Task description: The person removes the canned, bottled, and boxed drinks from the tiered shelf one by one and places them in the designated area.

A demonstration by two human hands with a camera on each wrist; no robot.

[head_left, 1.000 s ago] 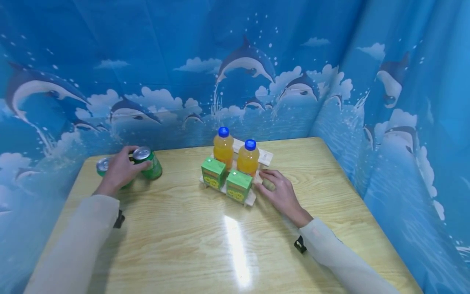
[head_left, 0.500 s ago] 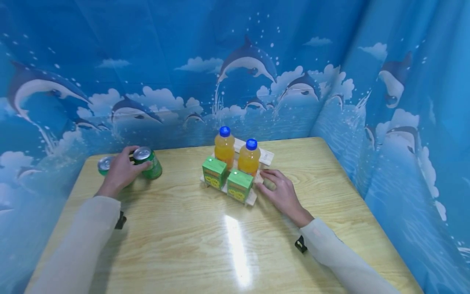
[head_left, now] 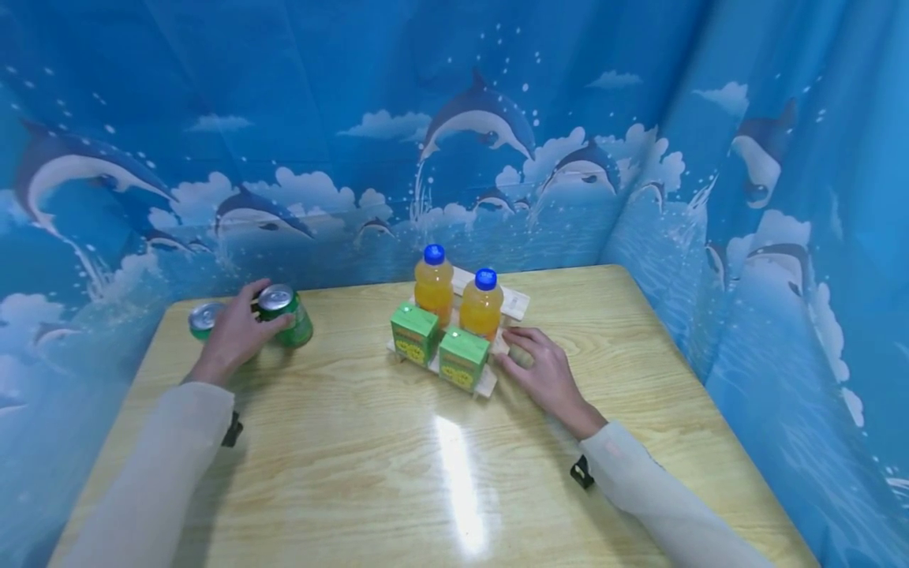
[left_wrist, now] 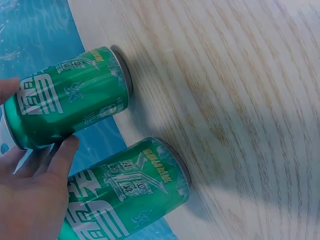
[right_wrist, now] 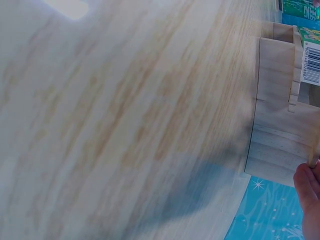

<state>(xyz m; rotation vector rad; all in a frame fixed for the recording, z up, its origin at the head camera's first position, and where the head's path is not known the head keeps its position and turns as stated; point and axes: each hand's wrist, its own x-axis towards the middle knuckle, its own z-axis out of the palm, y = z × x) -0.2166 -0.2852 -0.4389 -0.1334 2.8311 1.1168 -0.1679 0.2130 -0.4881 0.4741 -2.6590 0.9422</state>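
Note:
At the table's back left, my left hand (head_left: 237, 331) grips a green drink can (head_left: 293, 319), thumb on one side and fingers on the other. A second green can (head_left: 202, 317) stands to its left, partly behind the hand; in the left wrist view this can (left_wrist: 132, 190) is upright beside the held one (left_wrist: 75, 97). My right hand (head_left: 543, 371) holds the right side of a wooden rack (head_left: 486, 385) with thumb and fingertips. Two orange juice bottles (head_left: 434, 288) with blue caps stand in the rack's back row. Two green drink cartons (head_left: 463, 360) stand in front of them.
The wood-grain table (head_left: 341, 473) carries a bright light reflection in front of the rack. A blue dolphin-print curtain (head_left: 341, 118) hangs close behind the table's back edge and along its right side.

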